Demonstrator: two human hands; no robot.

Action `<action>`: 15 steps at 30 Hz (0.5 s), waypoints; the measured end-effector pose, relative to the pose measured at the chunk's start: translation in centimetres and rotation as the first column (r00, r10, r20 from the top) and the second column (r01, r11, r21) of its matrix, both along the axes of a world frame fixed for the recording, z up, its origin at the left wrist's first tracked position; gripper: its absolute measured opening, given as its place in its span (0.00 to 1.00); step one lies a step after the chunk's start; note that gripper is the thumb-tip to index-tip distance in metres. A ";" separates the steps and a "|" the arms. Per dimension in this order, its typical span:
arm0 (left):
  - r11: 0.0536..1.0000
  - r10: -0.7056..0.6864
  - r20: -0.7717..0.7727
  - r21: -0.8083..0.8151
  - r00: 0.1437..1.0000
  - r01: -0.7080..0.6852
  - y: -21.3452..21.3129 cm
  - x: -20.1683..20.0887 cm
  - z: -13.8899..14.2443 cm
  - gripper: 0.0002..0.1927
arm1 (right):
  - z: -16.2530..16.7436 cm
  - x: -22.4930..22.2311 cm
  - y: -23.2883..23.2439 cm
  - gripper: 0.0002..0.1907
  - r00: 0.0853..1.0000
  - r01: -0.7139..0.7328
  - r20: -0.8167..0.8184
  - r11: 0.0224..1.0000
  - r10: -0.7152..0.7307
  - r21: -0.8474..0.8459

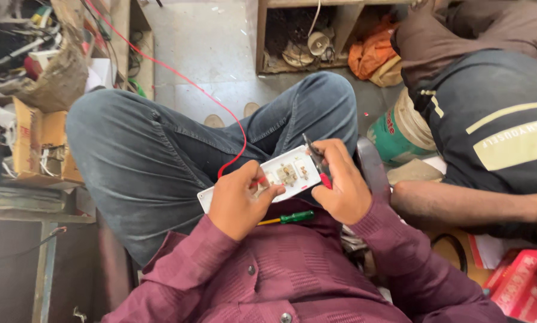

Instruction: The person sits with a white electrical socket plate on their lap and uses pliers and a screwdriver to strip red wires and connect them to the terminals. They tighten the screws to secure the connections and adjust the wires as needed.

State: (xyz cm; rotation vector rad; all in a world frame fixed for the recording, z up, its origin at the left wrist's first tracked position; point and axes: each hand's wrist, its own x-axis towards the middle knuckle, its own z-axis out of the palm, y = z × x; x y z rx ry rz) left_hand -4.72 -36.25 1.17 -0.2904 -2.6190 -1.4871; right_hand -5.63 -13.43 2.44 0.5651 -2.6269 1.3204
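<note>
A white switch board panel (280, 173) with exposed contacts rests on my lap, above my jeans. My left hand (239, 200) grips its left part and pinches a red probe tip against it; a red wire (229, 113) runs up from there. My right hand (340, 182) holds the panel's right end together with a black probe (314, 149) with a red collar, its tip over the contacts. A green-handled screwdriver (289, 218) lies on my maroon shirt just below the panel.
Another person in a dark shirt (496, 131) sits close on the right, an arm (460, 206) reaching toward me. A cluttered bench with cardboard box (38, 140) stands left. Wooden shelf (316, 42), orange cloth (373, 51), green-white bucket (397, 131) and red boxes (525, 287) surround.
</note>
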 end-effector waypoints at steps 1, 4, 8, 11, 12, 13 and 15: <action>0.998 -0.036 -0.076 -0.048 0.996 0.032 -0.2 0.2 0.0 0.18 | 0.1 0.3 0.5 0.32 0.996 0.025 -0.089 0.996 -0.017 0.089; 0.970 -0.142 -0.189 -0.220 0.972 0.099 -0.2 0.2 -0.3 0.15 | -0.1 1.5 0.9 0.31 0.978 0.118 -0.198 0.959 -0.067 0.258; 0.924 -0.152 -0.072 -0.365 0.986 0.116 0.7 -0.2 -1.2 0.08 | -1.1 2.9 0.4 0.33 0.966 0.133 -0.255 0.915 -0.035 0.380; 0.942 -0.116 -0.050 -0.323 0.992 0.094 0.8 -0.5 -1.5 0.06 | -1.7 3.0 0.2 0.34 0.971 0.101 -0.241 0.901 0.004 0.422; 0.950 -0.103 -0.036 -0.299 0.994 0.088 0.7 -0.5 -1.5 0.06 | -1.8 2.9 0.1 0.34 0.969 0.096 -0.248 0.901 0.013 0.424; 0.958 -0.088 0.019 -0.272 0.996 0.089 0.6 -0.6 -1.5 0.06 | -1.9 2.8 0.0 0.34 0.966 0.091 -0.258 0.900 0.024 0.426; 0.972 -0.061 0.128 -0.216 0.990 0.088 0.3 -0.7 -1.4 0.07 | -2.1 2.6 -0.3 0.34 0.963 0.071 -0.264 0.898 0.051 0.433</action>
